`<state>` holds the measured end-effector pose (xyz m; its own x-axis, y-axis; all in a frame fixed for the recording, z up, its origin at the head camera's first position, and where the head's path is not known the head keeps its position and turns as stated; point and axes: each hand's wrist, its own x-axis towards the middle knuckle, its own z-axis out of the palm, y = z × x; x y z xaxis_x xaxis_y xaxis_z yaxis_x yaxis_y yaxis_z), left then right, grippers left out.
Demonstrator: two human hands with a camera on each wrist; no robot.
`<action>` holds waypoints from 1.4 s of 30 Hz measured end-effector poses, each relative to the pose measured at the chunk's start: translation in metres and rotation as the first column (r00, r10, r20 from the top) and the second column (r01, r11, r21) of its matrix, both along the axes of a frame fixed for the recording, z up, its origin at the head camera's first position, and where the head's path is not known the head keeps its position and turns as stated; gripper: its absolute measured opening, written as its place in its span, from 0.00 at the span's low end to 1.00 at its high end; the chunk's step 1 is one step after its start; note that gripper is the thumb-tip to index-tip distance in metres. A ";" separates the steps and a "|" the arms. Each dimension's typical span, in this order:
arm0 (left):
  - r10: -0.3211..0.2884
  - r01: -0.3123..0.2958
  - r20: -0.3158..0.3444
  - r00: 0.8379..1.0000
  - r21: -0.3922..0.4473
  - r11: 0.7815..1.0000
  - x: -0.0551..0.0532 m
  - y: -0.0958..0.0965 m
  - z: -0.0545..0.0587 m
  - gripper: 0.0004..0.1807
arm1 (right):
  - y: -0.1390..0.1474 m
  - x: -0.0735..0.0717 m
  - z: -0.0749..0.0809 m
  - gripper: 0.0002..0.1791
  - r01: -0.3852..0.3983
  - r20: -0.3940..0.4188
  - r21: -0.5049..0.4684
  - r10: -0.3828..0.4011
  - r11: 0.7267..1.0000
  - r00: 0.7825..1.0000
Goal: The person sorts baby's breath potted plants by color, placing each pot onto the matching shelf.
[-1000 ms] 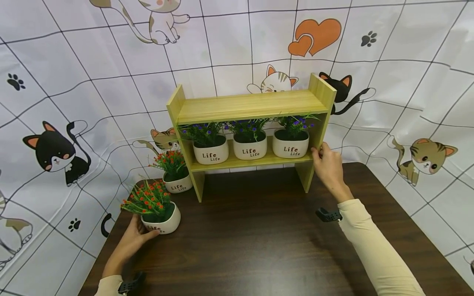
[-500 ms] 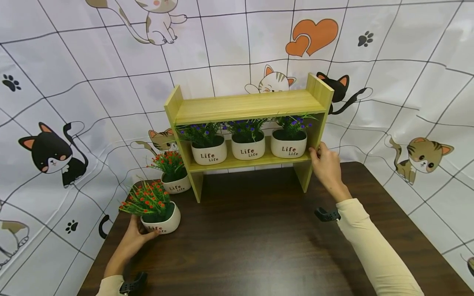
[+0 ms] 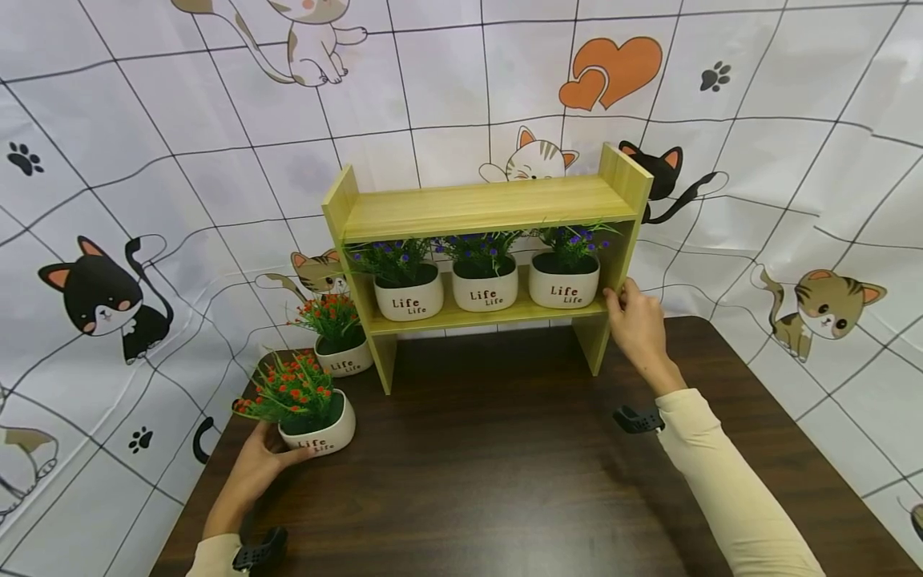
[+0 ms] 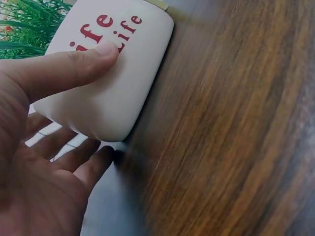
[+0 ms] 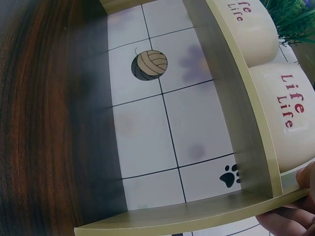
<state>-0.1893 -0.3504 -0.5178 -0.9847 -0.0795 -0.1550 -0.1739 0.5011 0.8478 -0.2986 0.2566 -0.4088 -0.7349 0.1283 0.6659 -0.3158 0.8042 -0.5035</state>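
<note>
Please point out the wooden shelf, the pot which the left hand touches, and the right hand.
Wooden shelf (image 3: pixel 485 205), head view: top board.
Pot (image 4: pixel 118 81), left wrist view: front wall.
Right hand (image 3: pixel 639 324), head view: back of hand.

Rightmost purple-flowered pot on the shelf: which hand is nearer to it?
Right. The right hand grips the shelf at its right side, just beside that pot; the left hand is farther off, holding the front red-flowered pot.

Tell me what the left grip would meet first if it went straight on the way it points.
Past the front red-flowered pot that the left grip holds, it would probably meet the rear red-flowered pot first, beside the shelf, though depth is unclear.
</note>
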 end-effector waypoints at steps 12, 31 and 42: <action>0.043 -0.046 -0.032 0.999 -0.098 0.994 0.003 0.008 0.006 0.68 | -0.001 0.000 -0.002 0.10 0.003 0.001 0.004 -0.003 1.000 1.000; 0.048 -0.059 -0.237 0.970 -0.040 0.997 0.011 0.037 0.052 0.59 | -0.001 0.001 0.000 0.10 0.000 0.006 -0.001 0.000 1.000 1.000; 0.050 -0.043 -0.323 0.945 0.030 0.999 0.015 0.065 0.099 0.55 | 0.000 0.001 0.002 0.10 0.003 0.008 -0.002 -0.003 1.000 1.000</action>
